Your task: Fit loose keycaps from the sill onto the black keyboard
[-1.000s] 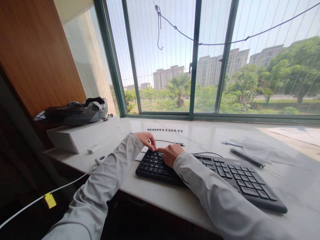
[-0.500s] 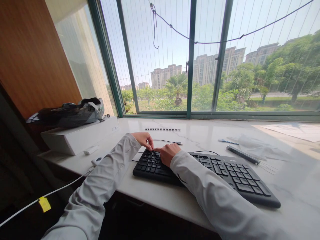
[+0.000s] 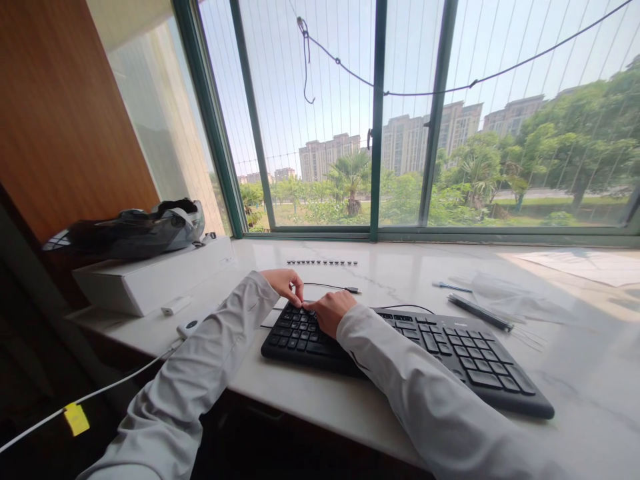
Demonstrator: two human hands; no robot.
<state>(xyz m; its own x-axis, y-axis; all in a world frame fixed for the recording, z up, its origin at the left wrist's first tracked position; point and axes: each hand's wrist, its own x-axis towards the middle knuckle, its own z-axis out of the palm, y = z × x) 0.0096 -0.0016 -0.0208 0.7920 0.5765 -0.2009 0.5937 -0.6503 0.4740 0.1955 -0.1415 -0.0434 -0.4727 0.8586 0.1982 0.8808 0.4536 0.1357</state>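
Note:
A black keyboard (image 3: 477, 360) lies at a slant along the front of the white marble-look counter. Over the top row at its left end, my left hand (image 3: 286, 283) pinches downward with thumb and index finger together; whatever sits between them is too small to make out. My right hand (image 3: 333, 311) rests over the keys just beside it, its index finger reaching to the left fingertips and its other fingers curled under. Those curled fingers and the keys below them are hidden. Behind the hands, several small black keycaps (image 3: 323, 263) stand in a neat line.
A cable with a plug (image 3: 353, 290) lies behind the keyboard. To the right are a dark bundle of rods (image 3: 480, 312), a thin blue-tipped tool (image 3: 453, 287) and clear plastic (image 3: 515, 293). At left, a white box (image 3: 150, 277) carries a dark bag (image 3: 135, 230). A window closes off the back.
My fingertips stay together at the keyboard's top row, with the right hand shifted very slightly. The whole view has drifted a little; the keyboard and line of keycaps look the same.

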